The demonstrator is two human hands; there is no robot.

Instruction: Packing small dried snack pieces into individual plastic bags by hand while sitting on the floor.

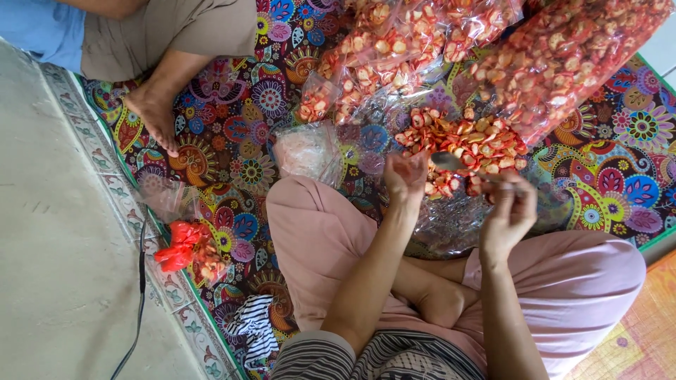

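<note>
My left hand is raised over my lap with its fingers pinched together near a small clear bag that I can barely make out. My right hand grips the handle of a metal spoon, whose bowl points left toward my left hand. Just beyond both hands lies a loose heap of red and cream snack pieces on clear plastic. I sit cross-legged in pink trousers on a colourful patterned mat.
Large clear bags full of the same snacks lie at the top. A stack of small clear bags sits left of the heap. A filled bag with a red tie rests on the mat's edge. Another person's foot is top left. A black cable crosses the floor.
</note>
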